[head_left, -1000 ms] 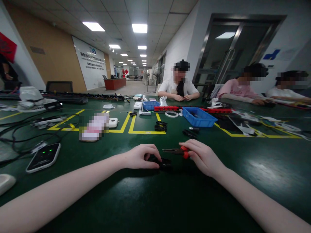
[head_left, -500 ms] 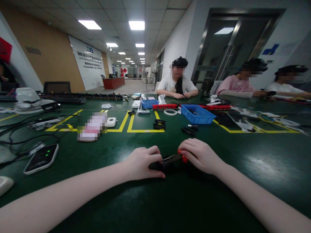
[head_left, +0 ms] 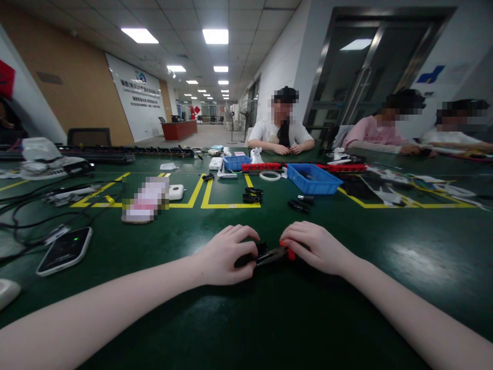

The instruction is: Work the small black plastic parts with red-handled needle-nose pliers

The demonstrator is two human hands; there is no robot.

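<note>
The left hand (head_left: 231, 257) is curled around a small black part (head_left: 262, 248), thumb and fingers pinching it just above the near middle of the worktop (head_left: 269, 329); most of the part is hidden by the fingers. The right hand (head_left: 318, 246) grasps the red handles of a pair of pliers (head_left: 273, 255), whose dark metal nose points left to the part, near the left thumb; whether the tips touch the part cannot be told.

On the far left wall, a white sign (head_left: 134, 97) carries a blue round logo above several rows of dark characters, too small and blurred to read. At the near left lies a dark-screened device (head_left: 65, 252) with a green light and a faint line of pale writing, also illegible. Beyond it, a phone-shaped object (head_left: 144, 200) is pixelated, so any marking on it is lost; a white gadget (head_left: 176, 192) sits just to its right. The yellow tape (head_left: 215, 205) in the middle bears a small pale label, unreadable. Further right are black pieces (head_left: 252, 195) and a blue tray (head_left: 316, 180). A blue emblem (head_left: 431, 75) marks the far right wall.
</note>
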